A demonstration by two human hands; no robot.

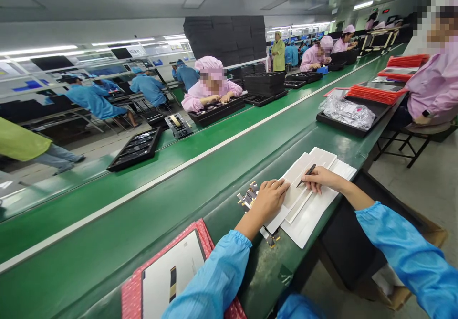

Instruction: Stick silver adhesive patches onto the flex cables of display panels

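Can't see the whole white panel [157, 281], chopped by the bottom edge; can't count the little strips [249, 196], partly behind the left hand [269, 199].

No wording or number is reading clearly for you anywhere. The white sheets [293, 196] along the table's [265, 269] near edge are showing only faint lines. A tiny dark mark near the white panel's [155, 281] far right corner is staying illegible; the red display [385, 11] is glowing too small to read.
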